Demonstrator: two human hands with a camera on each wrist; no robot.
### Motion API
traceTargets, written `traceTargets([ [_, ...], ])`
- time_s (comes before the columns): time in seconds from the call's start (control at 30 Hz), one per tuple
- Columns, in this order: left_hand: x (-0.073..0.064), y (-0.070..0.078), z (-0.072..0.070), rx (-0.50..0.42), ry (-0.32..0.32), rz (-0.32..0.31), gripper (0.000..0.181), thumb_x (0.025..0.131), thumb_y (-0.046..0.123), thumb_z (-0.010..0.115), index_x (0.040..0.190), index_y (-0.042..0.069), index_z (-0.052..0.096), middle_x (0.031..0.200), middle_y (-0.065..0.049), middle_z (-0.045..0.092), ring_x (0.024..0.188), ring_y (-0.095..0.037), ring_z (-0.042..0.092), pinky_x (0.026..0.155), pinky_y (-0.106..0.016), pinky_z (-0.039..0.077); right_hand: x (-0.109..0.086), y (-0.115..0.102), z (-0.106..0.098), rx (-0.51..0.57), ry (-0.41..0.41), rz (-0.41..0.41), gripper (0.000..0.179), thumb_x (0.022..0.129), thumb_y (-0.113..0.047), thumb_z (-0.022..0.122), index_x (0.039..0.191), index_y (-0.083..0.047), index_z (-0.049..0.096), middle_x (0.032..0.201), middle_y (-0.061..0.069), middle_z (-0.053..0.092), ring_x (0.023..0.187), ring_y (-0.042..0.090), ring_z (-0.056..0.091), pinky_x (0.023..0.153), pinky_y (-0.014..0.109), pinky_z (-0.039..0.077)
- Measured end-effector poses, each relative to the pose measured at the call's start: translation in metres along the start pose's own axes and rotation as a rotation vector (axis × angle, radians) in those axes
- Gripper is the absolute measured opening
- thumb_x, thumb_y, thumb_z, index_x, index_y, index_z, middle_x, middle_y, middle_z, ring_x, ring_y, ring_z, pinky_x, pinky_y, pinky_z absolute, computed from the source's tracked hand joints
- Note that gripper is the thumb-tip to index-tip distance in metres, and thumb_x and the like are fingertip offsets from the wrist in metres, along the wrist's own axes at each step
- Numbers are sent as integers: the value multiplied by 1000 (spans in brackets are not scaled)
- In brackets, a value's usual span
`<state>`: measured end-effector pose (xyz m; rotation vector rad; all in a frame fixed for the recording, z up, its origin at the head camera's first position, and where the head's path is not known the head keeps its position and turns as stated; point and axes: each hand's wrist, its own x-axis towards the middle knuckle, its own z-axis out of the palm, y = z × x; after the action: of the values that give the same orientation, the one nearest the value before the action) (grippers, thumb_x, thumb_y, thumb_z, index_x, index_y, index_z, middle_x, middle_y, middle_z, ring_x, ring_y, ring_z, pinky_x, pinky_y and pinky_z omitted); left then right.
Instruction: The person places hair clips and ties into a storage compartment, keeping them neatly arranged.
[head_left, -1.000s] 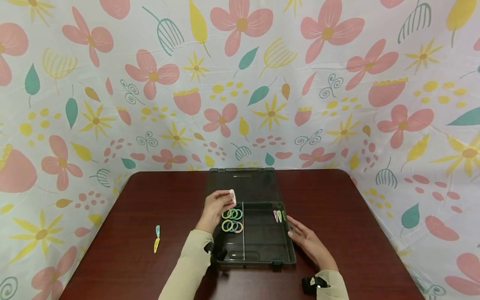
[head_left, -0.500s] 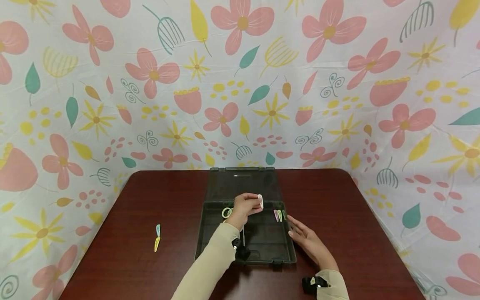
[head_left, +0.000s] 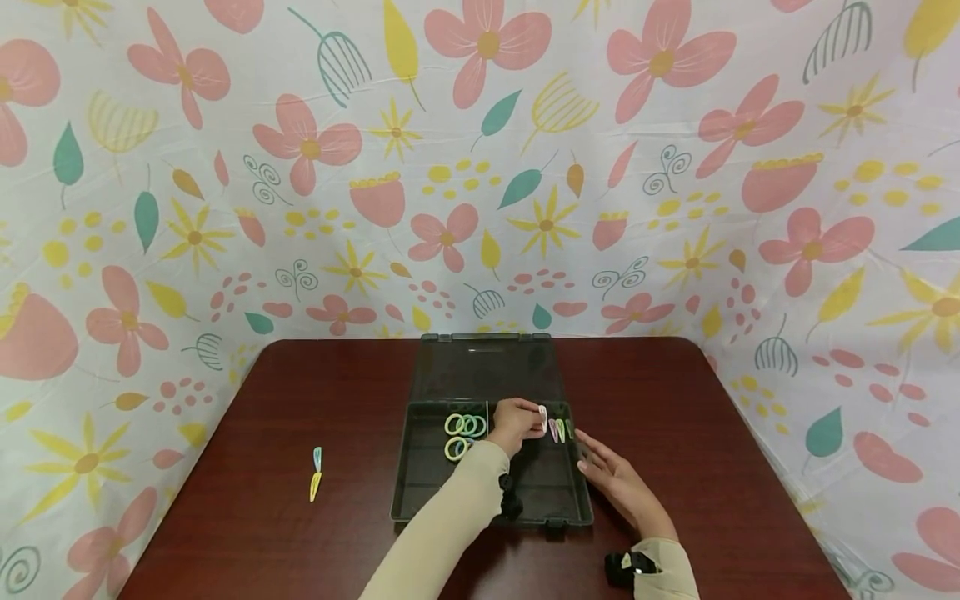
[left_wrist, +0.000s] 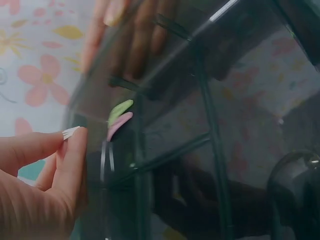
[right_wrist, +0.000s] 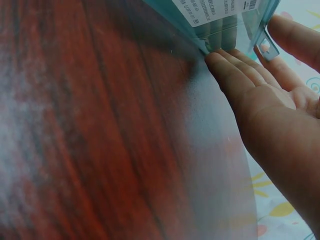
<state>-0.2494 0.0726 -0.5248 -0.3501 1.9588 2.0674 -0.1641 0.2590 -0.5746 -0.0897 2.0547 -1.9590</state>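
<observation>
In the head view my left hand (head_left: 517,423) reaches over the open dark see-through box (head_left: 401,483) and pinches a white hair clip (head_left: 543,417) between thumb and fingertips. The white hair clip (left_wrist: 71,133) also shows in the left wrist view. Just right of it, a pink hair clip (head_left: 553,430) and green hair clips (head_left: 560,430) lie in the box's right compartment. Several hair ties (head_left: 466,425) sit in the left compartment, partly covered by my left sleeve. My right hand (head_left: 618,481) rests against the box's right side with its fingers extended.
A blue hair clip (head_left: 317,459) and a yellow hair clip (head_left: 315,487) lie on the brown table (head_left: 247,467) to the left. The box's lid (head_left: 487,367) is folded back behind it. A floral cloth (head_left: 480,167) hangs behind the table.
My left hand has moved right with the white hair clip, from above the hair ties to beside the pink and green clips, and is lower. My right hand has stayed put.
</observation>
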Motion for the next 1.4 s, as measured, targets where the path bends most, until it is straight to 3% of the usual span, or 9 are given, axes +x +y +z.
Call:
traceTargets([
  [0.2, 10, -9, 9, 79, 41, -49, 14, 77, -13, 69, 89, -5, 67, 69, -9, 62, 60, -20, 64, 64, -38, 61, -1, 0, 0, 9, -7, -5, 61, 100, -14, 52, 154, -14, 23, 158, 18, 13, 145, 34, 10, 115, 56, 21],
  [0.5, 21, -23, 14, 165, 111, -62, 11, 73, -18, 69, 71, -7, 67, 68, -18, 65, 57, -24, 67, 53, -32, 60, -2, 1, 0, -10, -11, -7, 61, 100, -15, 52, 154, -13, 22, 159, 18, 12, 145, 34, 10, 114, 57, 22],
  [0.7, 26, -25, 15, 203, 159, -65, 15, 71, -17, 71, 64, -4, 65, 62, -15, 64, 55, -25, 67, 51, -32, 59, -1, -3, 1, 9, -6, 5, 61, 100, -13, 52, 154, -13, 23, 158, 17, 14, 145, 32, 12, 115, 52, 24],
  [0.97, 28, -26, 18, 217, 181, -80, 13, 70, -16, 74, 75, -7, 66, 66, -16, 63, 54, -25, 68, 51, -32, 59, 0, -1, 0, -5, -6, 13, 62, 100, -15, 53, 154, -13, 23, 159, 16, 14, 145, 33, 12, 114, 53, 24],
  [1.13, 30, -27, 20, 220, 190, -87, 13, 72, -14, 75, 79, -8, 67, 61, -15, 65, 55, -25, 68, 50, -31, 59, 1, -1, -1, -32, 4, 24, 62, 100, -17, 53, 154, -13, 22, 158, 16, 15, 144, 33, 13, 114, 47, 29],
  [1.4, 31, -26, 22, 266, 202, -81, 21, 72, -12, 77, 91, -11, 66, 67, -17, 64, 55, -24, 68, 48, -29, 58, 3, 0, -1, -12, 13, 27, 61, 100, -16, 53, 154, -17, 24, 159, 12, 16, 145, 28, 14, 115, 52, 24],
])
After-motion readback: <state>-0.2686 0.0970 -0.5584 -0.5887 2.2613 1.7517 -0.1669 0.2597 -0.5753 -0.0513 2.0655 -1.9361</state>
